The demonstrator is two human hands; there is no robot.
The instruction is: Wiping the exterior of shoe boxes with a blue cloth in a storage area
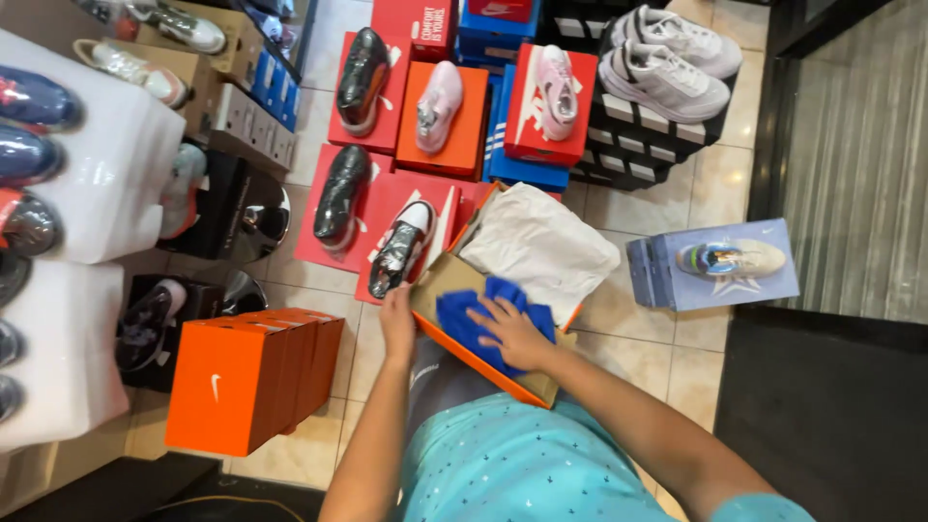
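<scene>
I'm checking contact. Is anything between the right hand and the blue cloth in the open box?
Nothing visible: the right hand lies flat on the blue cloth inside the open box, whose edge the left hand grips.

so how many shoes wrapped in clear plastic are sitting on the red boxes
3: one black on the upper red box, one black below it, one black-and-white beside that. Others may be hidden.

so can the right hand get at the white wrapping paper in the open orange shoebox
Probably yes: the right hand rests on the blue cloth inside the open orange shoebox, and the white wrapping paper lies uncovered just beyond.
</scene>
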